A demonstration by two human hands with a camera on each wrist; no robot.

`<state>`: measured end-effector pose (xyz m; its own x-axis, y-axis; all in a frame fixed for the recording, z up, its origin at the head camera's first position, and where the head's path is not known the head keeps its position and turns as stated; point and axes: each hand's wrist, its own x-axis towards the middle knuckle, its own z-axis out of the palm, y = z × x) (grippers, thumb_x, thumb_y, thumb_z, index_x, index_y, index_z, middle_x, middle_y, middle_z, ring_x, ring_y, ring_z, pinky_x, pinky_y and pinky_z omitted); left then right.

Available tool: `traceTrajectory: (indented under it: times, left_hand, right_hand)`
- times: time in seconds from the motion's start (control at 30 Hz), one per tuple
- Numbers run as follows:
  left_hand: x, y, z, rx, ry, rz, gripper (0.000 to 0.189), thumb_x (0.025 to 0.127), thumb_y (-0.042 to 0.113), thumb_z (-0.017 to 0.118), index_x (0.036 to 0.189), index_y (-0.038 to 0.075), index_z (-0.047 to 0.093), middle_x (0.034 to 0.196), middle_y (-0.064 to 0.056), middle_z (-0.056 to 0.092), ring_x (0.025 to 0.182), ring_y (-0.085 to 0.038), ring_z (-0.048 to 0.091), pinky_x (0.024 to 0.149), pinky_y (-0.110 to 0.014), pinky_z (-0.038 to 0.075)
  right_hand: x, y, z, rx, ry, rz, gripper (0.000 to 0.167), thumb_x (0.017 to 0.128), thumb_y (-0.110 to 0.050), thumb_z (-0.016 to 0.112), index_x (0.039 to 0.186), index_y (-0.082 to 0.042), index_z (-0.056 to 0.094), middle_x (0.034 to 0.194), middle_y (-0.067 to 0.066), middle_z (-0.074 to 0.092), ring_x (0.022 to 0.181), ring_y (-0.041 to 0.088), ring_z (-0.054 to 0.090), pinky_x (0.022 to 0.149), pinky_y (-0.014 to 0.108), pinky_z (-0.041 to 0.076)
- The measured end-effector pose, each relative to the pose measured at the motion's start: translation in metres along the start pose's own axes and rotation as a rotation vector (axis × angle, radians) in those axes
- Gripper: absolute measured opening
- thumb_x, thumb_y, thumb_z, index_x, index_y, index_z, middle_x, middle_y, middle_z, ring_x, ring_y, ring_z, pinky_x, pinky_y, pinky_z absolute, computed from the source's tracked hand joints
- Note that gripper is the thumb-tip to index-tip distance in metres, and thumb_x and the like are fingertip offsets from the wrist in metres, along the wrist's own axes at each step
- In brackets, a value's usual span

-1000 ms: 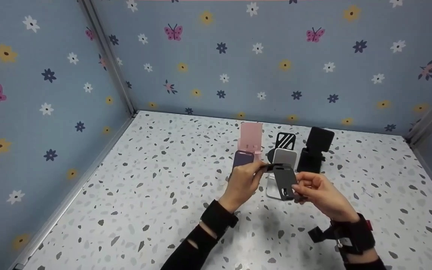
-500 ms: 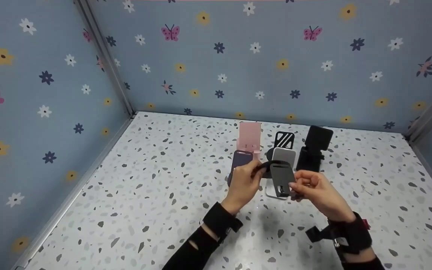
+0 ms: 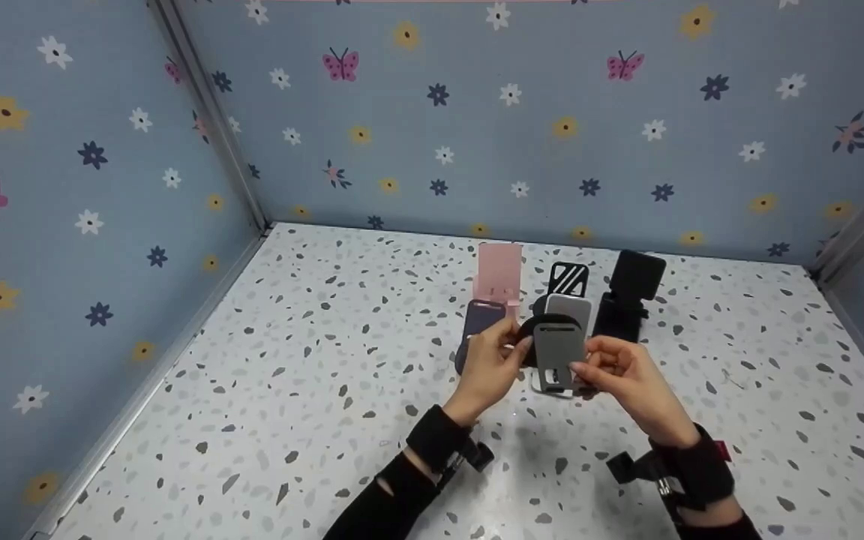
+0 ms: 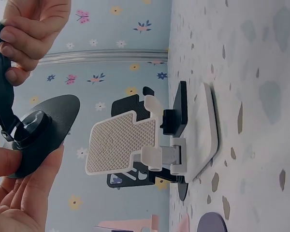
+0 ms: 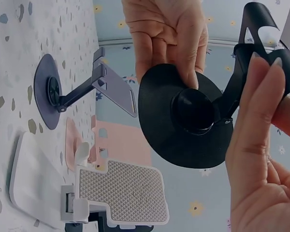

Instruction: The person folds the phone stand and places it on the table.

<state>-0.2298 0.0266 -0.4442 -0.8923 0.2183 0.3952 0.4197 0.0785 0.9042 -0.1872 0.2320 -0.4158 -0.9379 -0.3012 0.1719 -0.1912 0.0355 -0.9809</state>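
Observation:
Both hands hold up one black phone stand [image 3: 559, 349] with a round disc base and a slotted phone plate. My left hand [image 3: 486, 367] grips the disc base [image 5: 157, 116] at its rim, thumb on one face and fingers on the other. With its thumb and fingers, my right hand [image 3: 631, 382] pinches the side of the phone plate. In the left wrist view a short arm joins the base [image 4: 58, 121] to the plate, which is partly cut off at the frame's edge. Right behind the held stand, a white phone stand [image 4: 118, 145] with a textured grey pad stands upright.
A pink phone stand [image 3: 499, 270] and a purple one [image 3: 484, 319] stand to the left. Behind the white stand is a black stand with striped cutouts [image 3: 569, 279]. Another black stand [image 3: 637, 276] is at right. Flowered panels [image 3: 477, 150] enclose the speckled table [image 3: 312, 337].
The held phone stand has turned, so its round base shows more behind the plate. The plate has moved slightly left and stands straighter, and the right hand has shifted left with it.

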Motion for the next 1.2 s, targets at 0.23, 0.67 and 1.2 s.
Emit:
traceTrajectory:
  times: [0.23,0.67,1.2]
  left_hand:
    - [0.001,-0.004,0.001,-0.080,-0.023,-0.093,0.009,0.093,-0.007,0.059,0.089,-0.011,0.052,0.088,-0.029,0.070,0.070,-0.034,0.071,0.055,-0.049,0.060]
    - [0.003,-0.005,-0.002,-0.282,-0.067,-0.279,0.011,0.096,-0.002,0.057,0.094,-0.010,0.052,0.092,-0.031,0.070,0.065,-0.012,0.068,0.063,-0.032,0.064]
    - [0.002,-0.005,0.001,-0.475,-0.102,-0.374,0.009,0.100,-0.002,0.050,0.091,-0.001,0.050,0.096,-0.029,0.071,0.074,-0.016,0.071,0.074,-0.033,0.063]
  right_hand:
    - [0.000,-0.001,0.002,-0.058,0.035,-0.013,0.017,0.090,0.003,0.066,0.101,0.010,0.055,0.073,-0.006,0.064,0.064,0.005,0.063,0.060,0.019,0.056]
    - [0.005,0.002,0.008,-0.255,0.127,-0.038,0.018,0.086,0.004,0.070,0.097,0.013,0.058,0.066,-0.005,0.063,0.055,0.006,0.062,0.053,0.022,0.057]
    - [0.004,0.000,0.010,-0.371,0.181,-0.020,0.019,0.087,-0.002,0.073,0.100,0.006,0.061,0.065,0.008,0.064,0.048,0.010,0.061,0.046,0.028,0.056]
